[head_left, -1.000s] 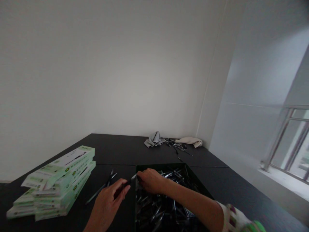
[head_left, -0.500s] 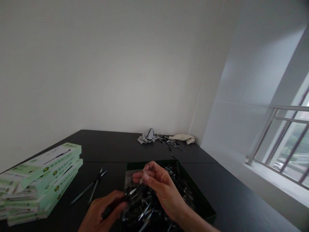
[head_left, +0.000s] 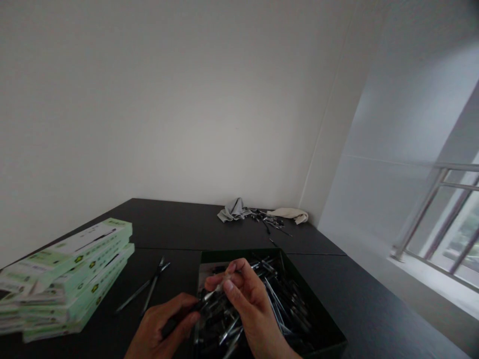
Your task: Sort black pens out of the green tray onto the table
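My left hand (head_left: pixel 162 326) is closed around a dark pen (head_left: pixel 204 300), whose pale, shiny tip points up and to the right. Just beyond that tip, my right hand (head_left: pixel 249 309) pinches with thumb and fingers at something small and see-through, too blurred to name. Both hands are over the near left part of a dark green box (head_left: pixel 313 299). Many loose black and clear pens (head_left: pixel 275 299) lie jumbled inside it, partly hidden by my right hand.
Two pens (head_left: pixel 151 286) lie crossed left of the box. Further left, green-and-white cartons (head_left: pixel 90 267) are stacked unevenly. At the table's back lie a grey cloth (head_left: pixel 234 210), a heap of pens (head_left: pixel 265 218) and a beige cloth (head_left: pixel 290 214). A metal railing (head_left: pixel 419 212) fronts the window.
My right hand has come down slightly, nearer the pen tip, and uncovers more pens in the box. My left hand keeps its hold. The view has turned a little left.
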`<state>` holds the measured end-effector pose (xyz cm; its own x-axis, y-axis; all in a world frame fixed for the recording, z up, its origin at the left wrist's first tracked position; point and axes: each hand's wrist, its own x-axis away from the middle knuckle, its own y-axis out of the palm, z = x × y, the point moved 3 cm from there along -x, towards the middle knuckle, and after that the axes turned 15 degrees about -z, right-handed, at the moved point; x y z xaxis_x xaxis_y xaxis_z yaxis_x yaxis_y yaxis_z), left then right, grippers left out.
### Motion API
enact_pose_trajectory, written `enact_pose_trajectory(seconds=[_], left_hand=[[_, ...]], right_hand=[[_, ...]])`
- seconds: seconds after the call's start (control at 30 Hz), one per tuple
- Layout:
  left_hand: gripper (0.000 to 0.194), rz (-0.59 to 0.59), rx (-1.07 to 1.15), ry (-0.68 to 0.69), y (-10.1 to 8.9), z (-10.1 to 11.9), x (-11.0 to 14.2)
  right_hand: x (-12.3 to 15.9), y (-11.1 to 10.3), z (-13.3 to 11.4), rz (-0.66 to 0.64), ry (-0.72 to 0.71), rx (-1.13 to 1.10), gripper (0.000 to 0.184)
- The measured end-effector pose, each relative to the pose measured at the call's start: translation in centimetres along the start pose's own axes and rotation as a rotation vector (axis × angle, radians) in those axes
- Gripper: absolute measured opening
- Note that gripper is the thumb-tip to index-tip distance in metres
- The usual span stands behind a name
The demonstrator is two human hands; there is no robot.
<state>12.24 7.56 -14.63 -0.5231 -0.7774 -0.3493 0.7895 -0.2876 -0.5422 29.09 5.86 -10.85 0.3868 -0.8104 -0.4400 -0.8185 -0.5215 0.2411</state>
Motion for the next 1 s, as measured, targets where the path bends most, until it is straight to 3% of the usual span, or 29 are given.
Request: enact_pose_trajectory(seconds=[0.37, 0.6, 0.83, 1.0], left_hand=[[0.025, -0.044, 0.030, -0.037, 0.1, 0.0, -0.1], [0.029, -0.066, 0.016, -0.045, 0.2, -0.1, -0.1], [0.028, -0.031, -0.014, -0.042, 0.1, 0.0, -0.3], [0.027, -0.005, -0.024, -0.048, -0.1, -0.1, -0.3]], right_hand=[[-0.1, 0.0, 0.5, 0.011, -0.006, -0.014, 0.026], [-0.3, -0.1, 1.2, 0.111, 0.024, -0.060, 0.031], [-1.0, -0.3, 2.3, 0.183, 0.084, -0.432, 0.030], [-1.2, 0.2, 2.7, 0.151, 0.109, -0.481, 0.030]])
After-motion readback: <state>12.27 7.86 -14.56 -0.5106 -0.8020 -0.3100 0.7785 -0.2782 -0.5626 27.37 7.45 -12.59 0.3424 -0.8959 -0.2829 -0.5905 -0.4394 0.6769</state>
